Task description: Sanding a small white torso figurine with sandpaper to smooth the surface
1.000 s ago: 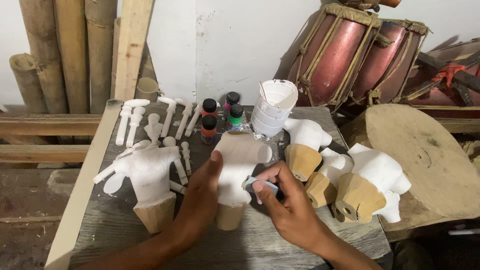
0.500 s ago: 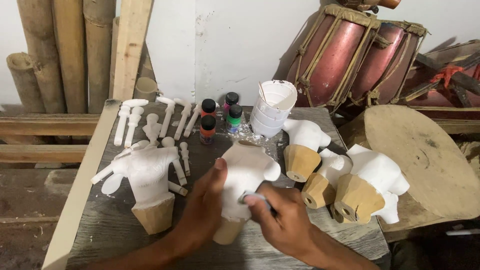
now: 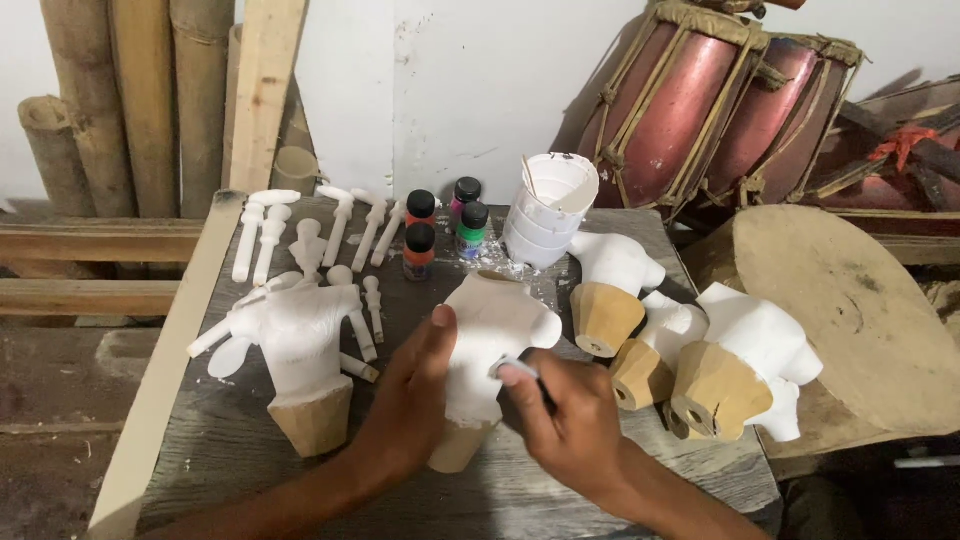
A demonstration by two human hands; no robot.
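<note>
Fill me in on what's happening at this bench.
A person steadies a white-coated wooden torso figure upright on the grey plank table with the left hand. The right hand presses a small pale piece, too hidden to identify, against the figure's side. Similar torsos lie on their sides to the right, another stands on the left, and paint bottles and stacked white cups sit behind.

torso turned upright, L hand regripped, R hand lower
</note>
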